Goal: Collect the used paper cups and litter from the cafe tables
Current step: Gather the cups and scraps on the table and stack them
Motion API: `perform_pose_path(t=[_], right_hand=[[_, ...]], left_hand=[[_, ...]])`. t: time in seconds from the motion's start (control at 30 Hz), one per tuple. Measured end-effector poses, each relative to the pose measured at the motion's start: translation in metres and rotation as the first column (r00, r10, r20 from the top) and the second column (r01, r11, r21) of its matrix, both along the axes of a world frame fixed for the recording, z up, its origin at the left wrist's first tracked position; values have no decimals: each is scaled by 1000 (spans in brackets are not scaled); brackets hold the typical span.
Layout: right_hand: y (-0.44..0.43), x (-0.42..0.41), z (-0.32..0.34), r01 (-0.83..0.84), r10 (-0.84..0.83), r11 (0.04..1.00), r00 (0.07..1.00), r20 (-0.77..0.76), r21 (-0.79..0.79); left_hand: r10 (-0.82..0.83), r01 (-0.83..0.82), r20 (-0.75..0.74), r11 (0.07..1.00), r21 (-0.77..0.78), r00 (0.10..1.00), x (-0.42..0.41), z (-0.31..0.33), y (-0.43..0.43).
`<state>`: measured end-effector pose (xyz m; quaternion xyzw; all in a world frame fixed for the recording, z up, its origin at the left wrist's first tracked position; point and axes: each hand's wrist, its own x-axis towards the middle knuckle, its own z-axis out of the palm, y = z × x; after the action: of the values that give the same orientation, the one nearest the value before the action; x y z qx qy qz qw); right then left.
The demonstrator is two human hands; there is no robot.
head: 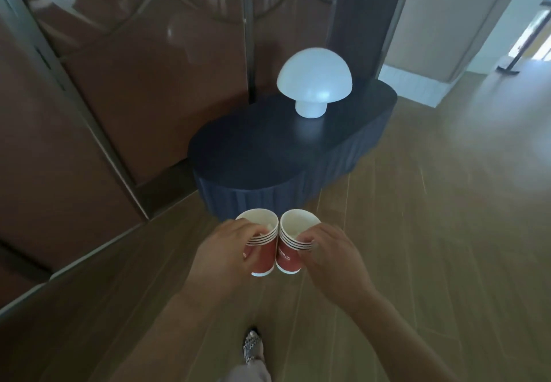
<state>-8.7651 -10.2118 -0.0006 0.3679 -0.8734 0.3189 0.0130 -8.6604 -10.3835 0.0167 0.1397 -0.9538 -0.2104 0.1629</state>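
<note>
Where wood floor (417,232) meets brown panels (89,113), dark table (253,149) bearing mushroom lamp (314,83)

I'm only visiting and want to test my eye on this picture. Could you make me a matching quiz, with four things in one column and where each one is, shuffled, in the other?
Things:
1. left cup stack
2. right cup stack
3. mushroom lamp
4. shoe

Places:
A. standing on the dark table
B. held in the right hand
C. at the bottom of the view, between the forearms
D. held in the left hand

Pairs: 1-D, 2-B, 3-A, 4-C.
</note>
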Motion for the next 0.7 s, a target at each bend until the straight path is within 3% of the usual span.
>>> perform_pose_path(t=[0.3,0.7], right_hand=[[-94,-150,9,160,-160,986,987,13,-55],[-207,-344,-23,76,-75,997,995,64,-13]], left_hand=[[-166,163,68,985,51,984,-177,5,-113],[-121,118,148,993,31,981,-357,-24,-222]])
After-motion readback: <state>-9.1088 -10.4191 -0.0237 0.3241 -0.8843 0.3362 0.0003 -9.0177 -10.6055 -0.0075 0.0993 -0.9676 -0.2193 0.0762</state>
